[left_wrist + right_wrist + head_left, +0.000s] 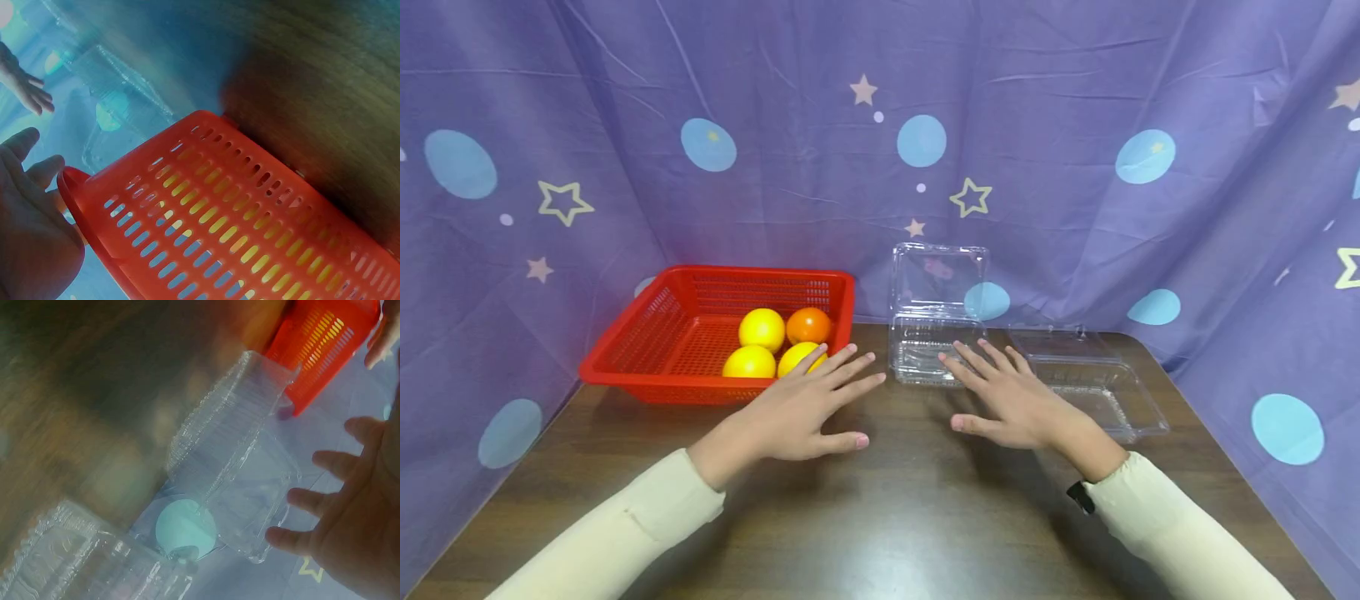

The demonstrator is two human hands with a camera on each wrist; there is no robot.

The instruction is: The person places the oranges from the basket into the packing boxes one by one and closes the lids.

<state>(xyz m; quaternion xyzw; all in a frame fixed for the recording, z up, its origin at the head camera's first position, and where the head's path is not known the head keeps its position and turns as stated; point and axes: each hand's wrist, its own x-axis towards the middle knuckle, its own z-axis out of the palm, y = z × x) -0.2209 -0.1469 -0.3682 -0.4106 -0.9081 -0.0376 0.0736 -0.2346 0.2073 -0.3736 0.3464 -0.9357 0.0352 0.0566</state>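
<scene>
Both hands hover flat over a dark wooden table [887, 500], fingers spread and holding nothing. My left hand [808, 400] [28, 225] lies just in front of a red plastic basket [700, 333] [231, 219] [322, 344] that holds three yellow fruits [762, 329] and one orange fruit [808, 325]. My right hand [1000, 392] [350, 519] reaches toward a clear clamshell box [934, 333] [231, 469] [119, 94] whose lid stands upright and open. Its fingertips are close to the box's front rim.
A second clear clamshell box [1086, 379] [81, 562] lies open to the right, near the table's right edge. Purple cloth with stars and blue dots [880, 125] hangs close behind and on both sides.
</scene>
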